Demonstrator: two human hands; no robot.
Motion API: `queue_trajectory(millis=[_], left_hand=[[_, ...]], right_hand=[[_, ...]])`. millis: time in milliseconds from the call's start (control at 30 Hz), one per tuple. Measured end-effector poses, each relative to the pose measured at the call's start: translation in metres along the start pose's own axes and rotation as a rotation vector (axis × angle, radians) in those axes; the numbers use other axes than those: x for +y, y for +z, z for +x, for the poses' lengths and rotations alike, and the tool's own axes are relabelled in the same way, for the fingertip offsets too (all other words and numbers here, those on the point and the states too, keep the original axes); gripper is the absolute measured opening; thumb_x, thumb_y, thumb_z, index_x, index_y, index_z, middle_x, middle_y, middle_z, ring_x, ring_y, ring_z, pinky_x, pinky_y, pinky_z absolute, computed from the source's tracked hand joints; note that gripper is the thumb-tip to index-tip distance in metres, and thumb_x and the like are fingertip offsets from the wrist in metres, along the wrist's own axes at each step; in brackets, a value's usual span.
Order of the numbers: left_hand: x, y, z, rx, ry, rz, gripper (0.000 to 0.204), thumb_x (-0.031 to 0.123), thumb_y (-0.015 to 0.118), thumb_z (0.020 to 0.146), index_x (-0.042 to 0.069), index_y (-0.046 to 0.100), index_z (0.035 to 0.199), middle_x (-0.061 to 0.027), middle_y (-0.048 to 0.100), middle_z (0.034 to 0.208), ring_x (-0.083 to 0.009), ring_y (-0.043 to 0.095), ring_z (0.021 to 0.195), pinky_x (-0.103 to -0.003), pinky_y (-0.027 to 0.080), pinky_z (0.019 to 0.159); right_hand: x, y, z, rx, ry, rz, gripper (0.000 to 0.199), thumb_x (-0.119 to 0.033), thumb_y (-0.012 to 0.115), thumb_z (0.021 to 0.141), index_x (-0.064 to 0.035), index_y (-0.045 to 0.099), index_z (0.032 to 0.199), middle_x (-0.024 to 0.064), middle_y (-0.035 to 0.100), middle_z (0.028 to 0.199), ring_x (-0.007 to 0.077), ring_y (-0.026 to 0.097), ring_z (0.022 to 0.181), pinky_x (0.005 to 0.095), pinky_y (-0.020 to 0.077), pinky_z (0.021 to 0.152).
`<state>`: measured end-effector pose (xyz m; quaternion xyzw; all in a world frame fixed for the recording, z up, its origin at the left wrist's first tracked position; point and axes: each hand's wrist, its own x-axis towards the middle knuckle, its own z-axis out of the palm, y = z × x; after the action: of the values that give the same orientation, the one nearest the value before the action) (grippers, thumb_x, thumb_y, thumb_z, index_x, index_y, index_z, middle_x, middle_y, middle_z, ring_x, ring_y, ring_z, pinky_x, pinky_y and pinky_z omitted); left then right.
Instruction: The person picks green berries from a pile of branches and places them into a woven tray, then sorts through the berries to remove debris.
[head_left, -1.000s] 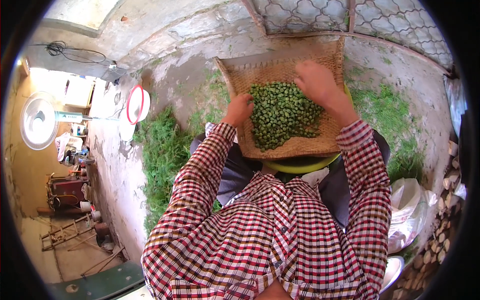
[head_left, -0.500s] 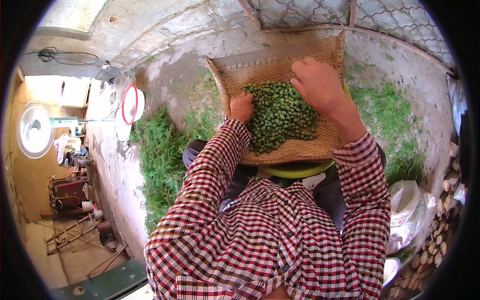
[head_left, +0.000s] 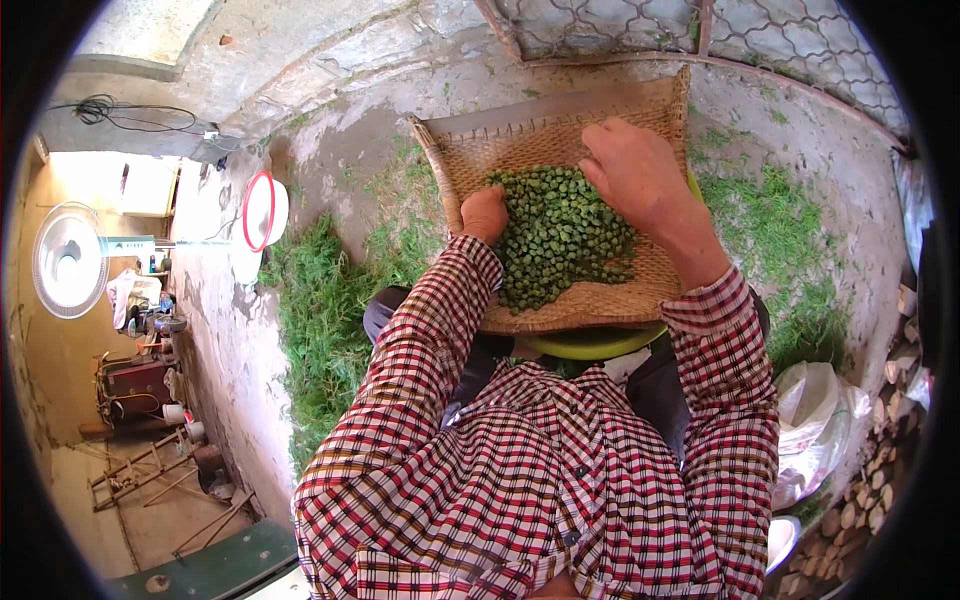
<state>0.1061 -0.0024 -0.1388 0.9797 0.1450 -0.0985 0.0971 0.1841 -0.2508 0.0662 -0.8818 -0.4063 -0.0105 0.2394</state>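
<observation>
A woven winnowing basket (head_left: 590,310) rests across my lap, on top of a yellow-green basin (head_left: 590,345). Small round green berries or seed pods (head_left: 560,235) lie heaped in it. At the left edge of the heap is my left hand (head_left: 484,214), its fingers closed and partly hidden behind the hand. My right hand (head_left: 640,175) hangs over the right far side of the heap, fingers curled in and thumb pressed against them. Whatever either hand pinches is too small or hidden to make out.
Feathery green cuttings (head_left: 325,300) cover the ground on the left, with more greenery (head_left: 770,230) to the right. A white plastic bag (head_left: 815,420) lies by my right side, near stacked cut wood (head_left: 850,530). Beyond the basket stands a metal lattice gate (head_left: 640,30).
My left fingers have drawn in a little from the heap's edge. My right hand has shifted very slightly, and the basket stays in place.
</observation>
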Motion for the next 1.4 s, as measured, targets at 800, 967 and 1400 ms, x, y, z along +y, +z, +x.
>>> queue_trajectory(millis=[800, 967, 1400], left_hand=[[-0.068, -0.122, -0.083, 0.267, -0.200, -0.699, 0.013, 0.008, 0.064, 0.070, 0.004, 0.062, 0.082, -0.0083, 0.063, 0.075, -0.0208, 0.059, 0.063, -0.032, 0.047, 0.059], [-0.068, -0.121, -0.092, 0.249, -0.187, 0.275, 0.035, 0.020, 0.066, 0.066, 0.014, 0.063, 0.101, -0.0114, 0.053, 0.116, -0.0303, 0.044, 0.112, -0.044, 0.032, 0.096], [-0.011, -0.045, -0.043, -0.016, 0.070, 0.400, 0.018, 0.015, 0.056, 0.078, 0.009, 0.068, 0.089, -0.0165, 0.033, 0.132, -0.0384, 0.020, 0.127, -0.055, 0.015, 0.100]], right_hand=[[-0.001, 0.007, 0.004, -0.099, -0.039, -0.038, 0.018, -0.015, 0.060, 0.076, -0.0013, 0.050, 0.082, 0.0169, 0.054, 0.081, 0.0351, 0.054, 0.081, 0.0430, 0.0438, 0.070], [0.000, 0.011, 0.004, -0.133, -0.030, -0.060, 0.019, -0.015, 0.061, 0.076, -0.0004, 0.050, 0.081, 0.0171, 0.054, 0.080, 0.0350, 0.054, 0.081, 0.0430, 0.0437, 0.070], [-0.001, 0.010, 0.005, -0.077, -0.032, -0.018, 0.014, -0.012, 0.059, 0.074, -0.0001, 0.054, 0.079, 0.0193, 0.056, 0.079, 0.0369, 0.056, 0.079, 0.0446, 0.0453, 0.068]])
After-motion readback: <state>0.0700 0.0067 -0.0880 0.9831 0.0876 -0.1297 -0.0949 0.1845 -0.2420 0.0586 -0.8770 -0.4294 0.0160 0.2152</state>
